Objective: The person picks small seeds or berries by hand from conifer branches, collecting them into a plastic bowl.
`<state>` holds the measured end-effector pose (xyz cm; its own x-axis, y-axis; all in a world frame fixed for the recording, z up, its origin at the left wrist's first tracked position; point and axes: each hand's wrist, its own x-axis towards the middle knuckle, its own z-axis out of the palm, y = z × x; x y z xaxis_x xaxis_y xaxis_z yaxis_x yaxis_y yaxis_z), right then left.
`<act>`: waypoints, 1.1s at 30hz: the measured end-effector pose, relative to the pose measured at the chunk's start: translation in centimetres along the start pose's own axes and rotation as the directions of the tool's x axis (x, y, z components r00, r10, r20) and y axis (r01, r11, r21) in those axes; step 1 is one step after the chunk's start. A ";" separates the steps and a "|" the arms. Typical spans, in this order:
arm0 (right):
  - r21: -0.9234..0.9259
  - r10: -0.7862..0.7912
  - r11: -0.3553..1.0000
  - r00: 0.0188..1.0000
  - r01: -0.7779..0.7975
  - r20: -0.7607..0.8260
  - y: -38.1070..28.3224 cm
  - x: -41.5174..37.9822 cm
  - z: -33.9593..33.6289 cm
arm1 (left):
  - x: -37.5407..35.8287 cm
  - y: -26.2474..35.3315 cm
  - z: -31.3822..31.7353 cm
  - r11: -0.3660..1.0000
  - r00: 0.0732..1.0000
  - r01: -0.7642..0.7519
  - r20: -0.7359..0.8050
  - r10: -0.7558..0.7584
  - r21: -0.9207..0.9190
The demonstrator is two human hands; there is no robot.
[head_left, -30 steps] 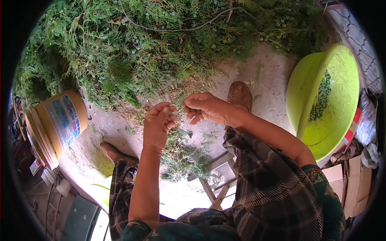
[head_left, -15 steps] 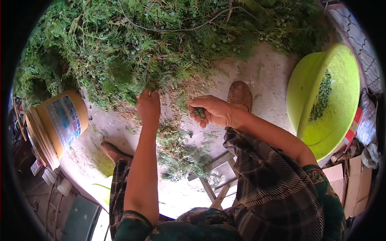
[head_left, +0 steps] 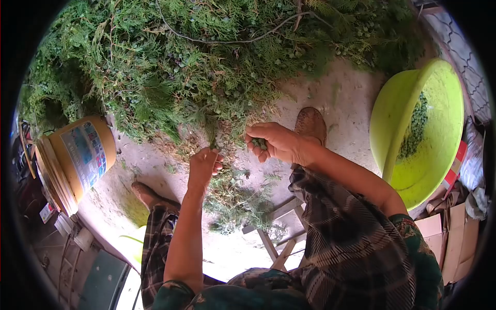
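Observation:
My left hand (head_left: 203, 166) is closed in a pinch on the end of a green conifer sprig (head_left: 211, 132), which points away from me toward the branch pile. My right hand (head_left: 276, 142), just to the right, is curled around several small green cones (head_left: 260, 143) that show between its fingers. In front of both hands spreads the big heap of leafy conifer branches (head_left: 191, 67), dotted with more cones. Beneath the hands, loose clippings (head_left: 235, 199) lie on the floor.
A lime-green basin (head_left: 385, 121) at the right has green cones in it. At the left stands a yellow bucket (head_left: 105, 142) with a printed label. A wooden stool frame (head_left: 279, 248) is below me, and cardboard (head_left: 460, 237) lies at the lower right.
My left hand has drawn back from the branch pile toward me and slightly right, with the sprig in its fingers. The right hand has barely moved and keeps its cones.

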<state>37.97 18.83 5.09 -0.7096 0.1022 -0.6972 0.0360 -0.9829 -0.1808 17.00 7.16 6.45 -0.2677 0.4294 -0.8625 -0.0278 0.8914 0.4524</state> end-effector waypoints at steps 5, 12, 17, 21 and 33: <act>-0.033 -0.028 0.999 0.999 0.027 -0.030 0.4 0.3 -0.3 | -0.8 -2.0 0.4 0.998 0.998 -0.033 -0.045 0.035 0.050; -0.023 -0.027 0.999 0.997 0.025 -0.067 0.4 0.0 -0.8 | -2.2 -1.2 0.2 0.859 0.847 -0.146 -0.386 0.365 0.491; -0.039 -0.031 0.999 0.995 0.028 -0.093 0.4 0.1 -0.8 | -0.1 3.4 1.7 0.662 0.648 -0.443 -0.294 0.703 0.605; -0.030 -0.048 0.998 0.995 0.046 -0.086 0.4 0.1 -1.1 | 2.5 6.1 3.8 0.428 0.679 -0.208 -0.184 0.710 0.880; -0.015 -0.155 0.988 0.984 0.154 -0.087 -0.8 -0.8 -0.5 | 0.8 10.1 -0.7 0.487 0.507 -0.580 -0.178 0.843 0.653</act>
<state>38.87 19.63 5.41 -0.6425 0.2663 -0.7186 -0.0634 -0.9529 -0.2965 15.80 16.35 10.50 -0.3308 0.9436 -0.0153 0.7705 0.2794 0.5730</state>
